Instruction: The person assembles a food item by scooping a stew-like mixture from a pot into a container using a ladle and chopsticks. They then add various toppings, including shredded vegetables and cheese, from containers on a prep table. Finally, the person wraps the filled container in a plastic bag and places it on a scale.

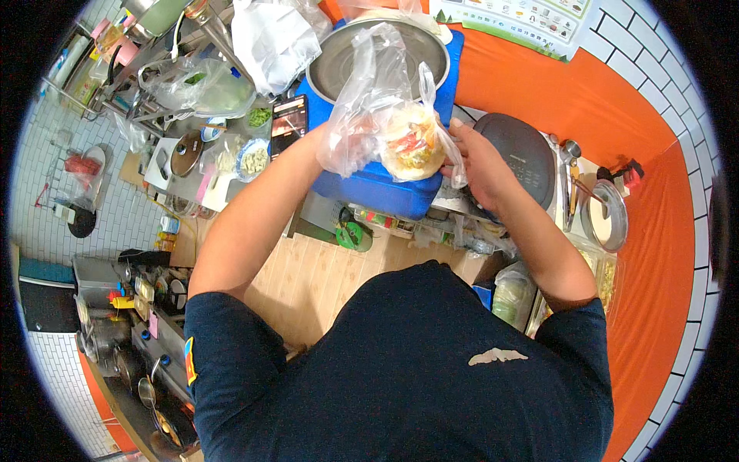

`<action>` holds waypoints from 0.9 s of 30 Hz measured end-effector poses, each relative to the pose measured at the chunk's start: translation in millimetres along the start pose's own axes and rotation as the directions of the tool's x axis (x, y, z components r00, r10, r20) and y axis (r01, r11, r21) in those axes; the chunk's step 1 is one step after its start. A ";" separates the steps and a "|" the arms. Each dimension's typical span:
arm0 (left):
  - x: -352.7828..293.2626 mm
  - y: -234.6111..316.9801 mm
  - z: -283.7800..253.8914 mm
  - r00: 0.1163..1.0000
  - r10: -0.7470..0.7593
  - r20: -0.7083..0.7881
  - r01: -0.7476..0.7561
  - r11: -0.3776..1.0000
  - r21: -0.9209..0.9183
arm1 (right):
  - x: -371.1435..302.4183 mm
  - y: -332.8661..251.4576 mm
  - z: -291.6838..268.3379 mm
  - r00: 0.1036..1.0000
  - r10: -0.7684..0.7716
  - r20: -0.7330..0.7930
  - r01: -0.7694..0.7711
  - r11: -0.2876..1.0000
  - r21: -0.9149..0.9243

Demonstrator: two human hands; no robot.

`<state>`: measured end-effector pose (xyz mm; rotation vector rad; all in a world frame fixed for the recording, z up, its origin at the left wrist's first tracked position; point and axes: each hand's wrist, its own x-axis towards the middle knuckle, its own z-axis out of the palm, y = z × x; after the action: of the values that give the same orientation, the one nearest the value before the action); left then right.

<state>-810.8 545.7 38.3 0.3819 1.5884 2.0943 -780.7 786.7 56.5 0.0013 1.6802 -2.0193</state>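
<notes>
A round filled flatbread [412,146] with red and yellow filling is held up in front of me, in and against a thin clear plastic bag [369,88]. My left hand [356,129] is behind the crumpled bag film at the bread's left side, curled round bread and bag. Its fingers are mostly hidden. On the right, my right hand [479,160] has its fingers at the bag's loose handle, which hangs beside the bread. Behind them a large round metal pan [323,73] rests on a blue stand [369,194].
Left of the stand are a phone [290,123], a bowl of chopped pale food [252,160] and white plastic bags [275,42]. A dark flat appliance [517,165] sits at right, near utensils [571,185] and a round container [606,215]. A green round object [354,236] is below.
</notes>
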 end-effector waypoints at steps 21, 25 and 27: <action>11.0 54.1 20.1 0.977 0.194 0.092 -0.175 0.471 0.864 | 4.3 8.3 -24.4 0.914 -0.396 -0.095 0.349 0.643 0.682; 0.2 54.1 13.6 0.942 0.233 -0.241 0.277 -0.135 0.951 | -7.2 -22.5 -50.6 0.870 -0.492 -0.040 0.388 0.632 0.671; 2.7 49.0 11.9 0.927 0.265 -0.267 0.298 -0.084 0.951 | -20.7 -38.8 -44.2 0.860 -0.511 -0.004 0.394 0.657 0.643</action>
<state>-817.4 546.7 88.3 0.3696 3.2022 0.3024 -791.3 839.2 88.3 -0.4011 0.8645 -2.7831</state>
